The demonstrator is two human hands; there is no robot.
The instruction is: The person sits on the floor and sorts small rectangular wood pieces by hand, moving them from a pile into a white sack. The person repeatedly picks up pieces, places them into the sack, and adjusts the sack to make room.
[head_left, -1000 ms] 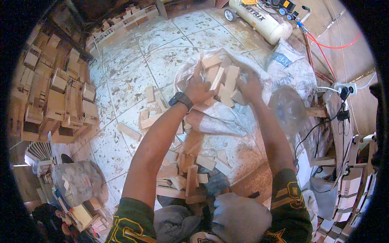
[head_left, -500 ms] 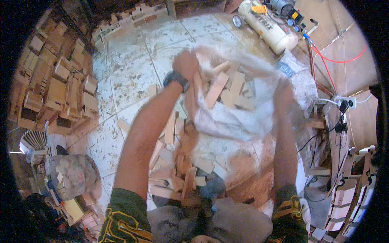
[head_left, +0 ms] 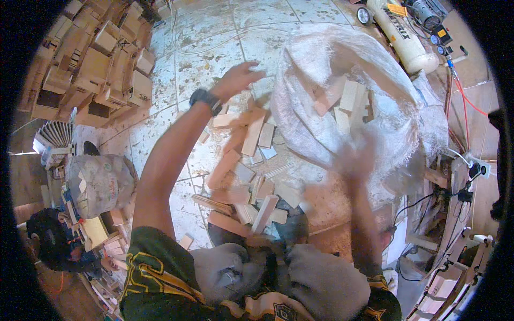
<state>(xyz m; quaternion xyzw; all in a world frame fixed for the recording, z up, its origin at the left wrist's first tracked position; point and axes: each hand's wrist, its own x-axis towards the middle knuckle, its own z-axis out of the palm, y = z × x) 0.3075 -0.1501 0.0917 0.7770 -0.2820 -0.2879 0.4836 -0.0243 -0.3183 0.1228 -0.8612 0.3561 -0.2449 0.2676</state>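
Note:
A white woven sack point(head_left: 292, 115) stands on the floor with its mouth spread wide. Wooden offcuts point(head_left: 350, 96) lie inside it. My left hand point(head_left: 235, 81), a dark watch on its wrist, is off the sack to the left, empty, its fingers stretched out. Smeared by motion, my right hand point(head_left: 356, 160) is at the sack's near rim; whether it grips the rim cannot be seen. Between my knees and the sack lies a loose heap of wood blocks point(head_left: 252, 140), some tan and some reddish.
Stacked cardboard boxes point(head_left: 91, 69) fill the far left. A greyish bag point(head_left: 99, 184) stands at the left. Beyond the sack on the right is a cream air compressor point(head_left: 404, 40) with a red hose point(head_left: 466, 99). A power strip point(head_left: 478, 168) with cables lies at the right.
My left hand has let go of the sack's rim and moved to its left. My right hand has come down toward the near rim. The sack's mouth now stands rounder and wider.

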